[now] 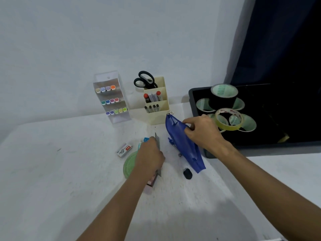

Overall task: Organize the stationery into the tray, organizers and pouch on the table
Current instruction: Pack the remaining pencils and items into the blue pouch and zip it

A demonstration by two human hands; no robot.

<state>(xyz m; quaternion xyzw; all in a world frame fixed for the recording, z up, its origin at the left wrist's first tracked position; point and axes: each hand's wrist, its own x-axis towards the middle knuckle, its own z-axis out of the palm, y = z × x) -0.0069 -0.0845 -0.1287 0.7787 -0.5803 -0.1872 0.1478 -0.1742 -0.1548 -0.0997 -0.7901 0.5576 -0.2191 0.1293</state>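
**Pouch pinched at its edge, ruler gripped beside it**

Right hand [202,132]: curled onto the upper edge of the blue pouch [182,141], thumb and fingers pinching the fabric. Pouch standing on its long edge on the white table [69,171], running diagonally from the zipper pull [170,113] near the cream organizer down toward a small black object [187,173] lying just beside its near end. Small blue bits [172,142] and something metallic on the table against the pouch's left side; too blurred to name.

Left hand [150,155]: curled around a thin grey ruler-like strip [158,141], the strip sticking out past the fingers toward the wall and again below the wrist. Under or beside that hand: a light-blue item [145,140], a green round protractor [129,165] partly covered, and a pink box [150,186] showing below the wrist. Whether the hand holds any of these besides the strip cannot be told. A small white staple box [124,150] lying apart to the left.

Farther back against the wall: a cream organizer [157,117] with black scissors [145,80] upright in the rear section, markers [153,96] in the middle, dark pens [152,108] in front. Left of it, a clear tiered organizer [111,96] holding three rows of coloured highlighters [110,101].

To the right: a black tray [192,101] with rolls of tape [224,94] stacked inside, a yellowish clear roll [228,120] resting on top, near the right hand.
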